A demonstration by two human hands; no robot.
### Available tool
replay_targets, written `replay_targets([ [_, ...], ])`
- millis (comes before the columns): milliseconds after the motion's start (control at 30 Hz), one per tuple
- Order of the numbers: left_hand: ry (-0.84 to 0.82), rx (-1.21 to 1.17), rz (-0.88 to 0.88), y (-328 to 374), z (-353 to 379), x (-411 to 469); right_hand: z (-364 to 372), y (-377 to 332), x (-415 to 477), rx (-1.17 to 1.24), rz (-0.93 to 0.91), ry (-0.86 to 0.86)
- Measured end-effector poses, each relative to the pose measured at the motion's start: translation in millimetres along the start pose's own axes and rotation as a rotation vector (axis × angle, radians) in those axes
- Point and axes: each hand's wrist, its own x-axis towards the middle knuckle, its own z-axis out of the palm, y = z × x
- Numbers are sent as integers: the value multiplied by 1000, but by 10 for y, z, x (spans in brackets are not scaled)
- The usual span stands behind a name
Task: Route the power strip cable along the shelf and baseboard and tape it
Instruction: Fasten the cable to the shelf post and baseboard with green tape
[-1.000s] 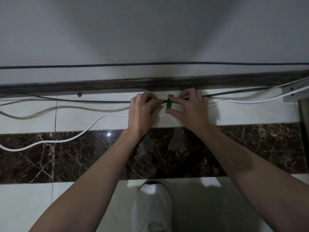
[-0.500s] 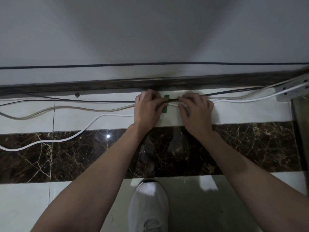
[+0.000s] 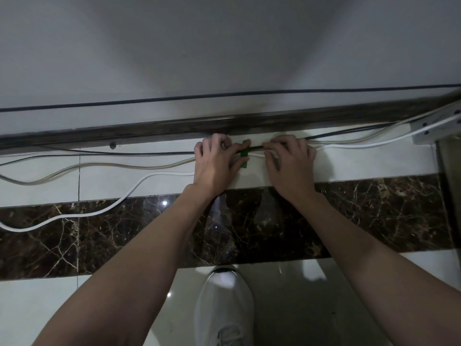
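Several cables run along the floor by the dark baseboard [image 3: 149, 132]: a white cable [image 3: 139, 182], a beige one [image 3: 99, 166] and a thin black one [image 3: 124, 153]. They bunch together between my hands, where a strip of green tape [image 3: 245, 156] crosses them. My left hand [image 3: 216, 163] presses the bundle just left of the tape, its fingertips touching the strip. My right hand [image 3: 289, 162] pinches the cables just right of it. A white power strip [image 3: 435, 129] lies at the far right.
A black cable [image 3: 224, 96] runs along the grey wall above the baseboard. The floor has white tiles and a dark marble band [image 3: 99, 233]. My white shoe [image 3: 224, 305] stands on the floor below my arms. A dark panel edge [image 3: 449, 186] stands at the right.
My hands have moved apart along the cables, and the green tape now lies flat across the bundle between them. The right hand let go of the tape and grips the cables.
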Motion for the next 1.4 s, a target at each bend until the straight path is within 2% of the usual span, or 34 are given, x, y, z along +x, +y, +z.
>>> replay_targets([
  [267,-170,85,106,-77,-176,15,-9,-18,-7,-21,-1,4],
  [433,-98,63,120,-26,-203,-106,-10,-40,-19,-47,1,12],
  [833,-147,242,88,79,-114,-81,-16,-62,-11,-79,4,-5],
  [967,-8,244,178,49,-168,-232,-1,-53,-18,-59,6,14],
  [1067,29,338,213,85,-104,-302,20,-72,-33,-53,23,10],
  [1233,78,369,162,170,28,-284,11,-79,-20,-71,18,16],
  [1400,31,351,94,166,34,-88,-11,-69,-10,-77,3,12],
])
